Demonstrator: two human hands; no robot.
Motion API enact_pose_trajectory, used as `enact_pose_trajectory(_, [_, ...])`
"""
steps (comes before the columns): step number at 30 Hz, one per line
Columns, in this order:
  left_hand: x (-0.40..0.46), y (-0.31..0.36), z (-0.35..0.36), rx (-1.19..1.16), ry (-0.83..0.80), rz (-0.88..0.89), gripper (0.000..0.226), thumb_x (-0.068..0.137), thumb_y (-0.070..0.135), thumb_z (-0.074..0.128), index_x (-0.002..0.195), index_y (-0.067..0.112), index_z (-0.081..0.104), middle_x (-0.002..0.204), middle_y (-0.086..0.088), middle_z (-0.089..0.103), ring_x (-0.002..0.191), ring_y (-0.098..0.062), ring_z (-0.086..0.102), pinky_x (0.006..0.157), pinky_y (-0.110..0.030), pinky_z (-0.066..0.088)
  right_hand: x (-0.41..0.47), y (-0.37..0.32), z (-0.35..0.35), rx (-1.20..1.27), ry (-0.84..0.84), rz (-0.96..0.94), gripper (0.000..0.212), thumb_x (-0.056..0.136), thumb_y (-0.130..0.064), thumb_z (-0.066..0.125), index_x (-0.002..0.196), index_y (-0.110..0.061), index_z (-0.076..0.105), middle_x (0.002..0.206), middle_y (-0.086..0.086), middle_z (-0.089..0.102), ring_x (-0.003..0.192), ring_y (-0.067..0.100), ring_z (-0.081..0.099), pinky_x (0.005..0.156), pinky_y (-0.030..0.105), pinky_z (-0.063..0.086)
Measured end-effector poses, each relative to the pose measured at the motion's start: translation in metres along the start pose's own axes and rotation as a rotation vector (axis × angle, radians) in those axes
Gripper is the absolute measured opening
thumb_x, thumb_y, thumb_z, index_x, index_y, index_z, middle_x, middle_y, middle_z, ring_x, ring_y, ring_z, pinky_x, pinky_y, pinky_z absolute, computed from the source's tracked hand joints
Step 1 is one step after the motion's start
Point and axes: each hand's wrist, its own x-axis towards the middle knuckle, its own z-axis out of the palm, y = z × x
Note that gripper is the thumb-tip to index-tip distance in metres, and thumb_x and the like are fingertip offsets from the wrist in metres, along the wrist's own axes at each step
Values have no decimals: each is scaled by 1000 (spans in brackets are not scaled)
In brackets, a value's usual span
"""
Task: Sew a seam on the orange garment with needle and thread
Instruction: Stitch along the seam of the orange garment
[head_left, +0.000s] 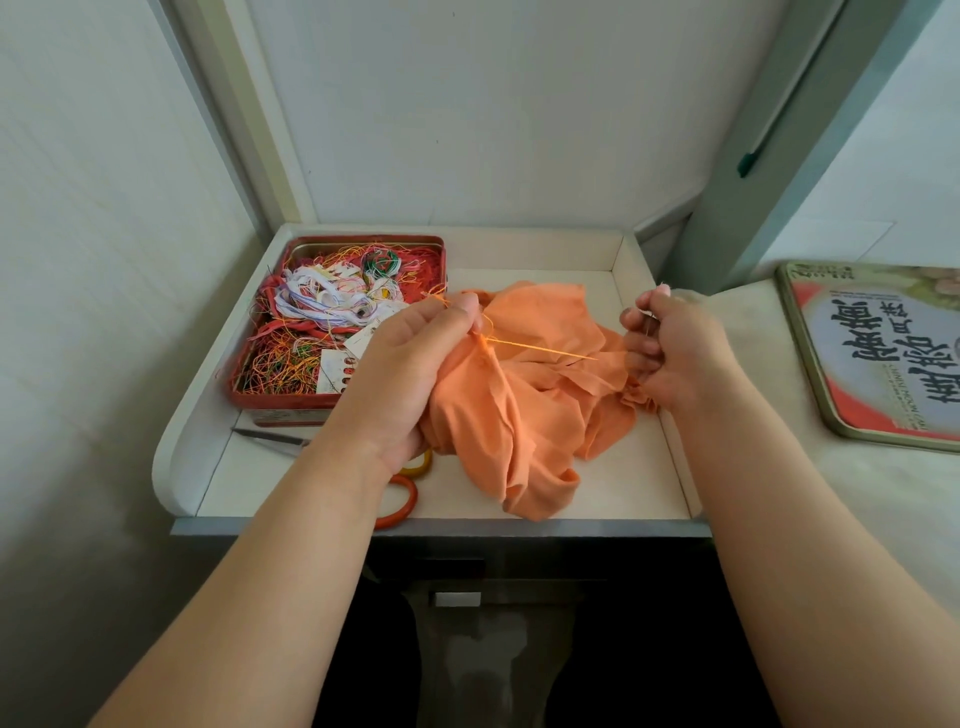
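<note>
While the left hand (410, 358) bunches up the orange garment (524, 410), its fingers and thumb are curled tightly round a fold of the cloth at the upper left edge, so that grip is fully closed on the fabric. From the spot just under those fingertips an orange thread (540, 349) runs out taut to the right, crossing the top of the cloth toward the right hand (670, 353). That hand is held just off the right side of the garment, fingers curled in and thumb tip pressed against the forefinger; a thin needle (649, 325) seems to be pinched there, though it is too fine to make out clearly. The rest of the garment hangs crumpled below and between the two grips and spills onto the pale tray (644, 467) under them.

Behind the left grip, touching nothing it holds, sits an open red tin (249, 400) packed with tangled coloured threads and small cards. Below the left wrist lie scissors (400, 499) with orange and yellow handles, partly hidden by the forearm, their blades pointing away to the left. Well to the right of the right hand, a tin lid (883, 358) with printed characters rests on a cloth-covered surface.
</note>
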Motion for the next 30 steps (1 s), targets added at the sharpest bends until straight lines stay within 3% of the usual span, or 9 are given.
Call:
enact_pose_trajectory(3, [2, -3, -3, 71, -11, 72, 17, 85, 32, 60, 73, 19, 61, 58, 11, 59, 55, -4, 55, 59, -24, 44, -9, 1, 8, -321, -53, -175, 30, 104, -26, 36, 79, -16, 50, 62, 2, 58, 33, 7, 26, 34, 15, 17])
enact_pose_trajectory(7, [5, -8, -10, 249, 6, 130, 17, 81, 43, 69, 72, 29, 67, 62, 12, 63, 58, -6, 56, 66, -32, 45, -32, 8, 23, -370, -424, -188, 30, 105, -26, 37, 85, -11, 54, 77, 7, 72, 34, 7, 24, 37, 18, 15])
enact_pose_trajectory(10, [7, -10, -8, 492, 55, 252, 17, 90, 33, 65, 74, 27, 66, 60, 18, 62, 57, 2, 53, 64, -17, 42, -48, 16, 31, -386, -621, -139, 31, 101, -33, 42, 94, -8, 59, 82, 6, 71, 37, 6, 25, 37, 18, 17])
enact_pose_trajectory(12, [6, -10, -4, 565, 87, 302, 16, 90, 32, 64, 75, 27, 66, 60, 18, 61, 58, 3, 52, 59, -11, 38, -53, 22, 35, -405, -680, -157, 31, 90, -37, 54, 96, -8, 63, 68, 1, 62, 38, 6, 26, 38, 20, 16])
enact_pose_trajectory(14, [7, -11, -3, 543, 125, 308, 14, 90, 32, 64, 79, 25, 69, 67, 9, 65, 64, 0, 55, 63, -15, 42, -54, 29, 39, -388, -705, -160, 29, 83, -35, 69, 93, -9, 67, 60, 8, 49, 44, 14, 30, 46, 25, 18])
enact_pose_trajectory(16, [7, -11, -2, 506, 147, 295, 13, 90, 30, 66, 83, 22, 73, 76, 3, 70, 73, -6, 62, 71, -20, 47, -54, 34, 41, -317, -724, -116, 28, 79, -33, 76, 92, -9, 72, 75, 15, 50, 60, 23, 37, 56, 30, 26])
enact_pose_trajectory(20, [6, -10, 1, 273, 169, 225, 12, 90, 25, 66, 83, 19, 74, 83, 0, 75, 85, -16, 69, 87, -37, 55, -59, 32, 43, -114, -731, 30, 16, 77, -23, 66, 80, -8, 62, 46, -3, 43, 32, 5, 26, 33, 14, 18])
enact_pose_trajectory(25, [8, -11, 3, 71, 186, 128, 17, 80, 35, 68, 74, 20, 72, 67, 4, 68, 67, -16, 60, 74, -38, 49, -61, 32, 46, 31, -682, 40, 26, 92, -13, 54, 68, -17, 64, 47, -7, 32, 32, 2, 19, 37, 14, 7])
enact_pose_trajectory(30, [7, -13, 4, 180, 217, 182, 18, 88, 29, 67, 71, 23, 70, 65, 8, 68, 66, -10, 61, 72, -35, 51, -62, 32, 46, 22, -696, 62, 36, 96, -17, 51, 61, -19, 55, 47, -6, 25, 33, 3, 16, 37, 13, 7])
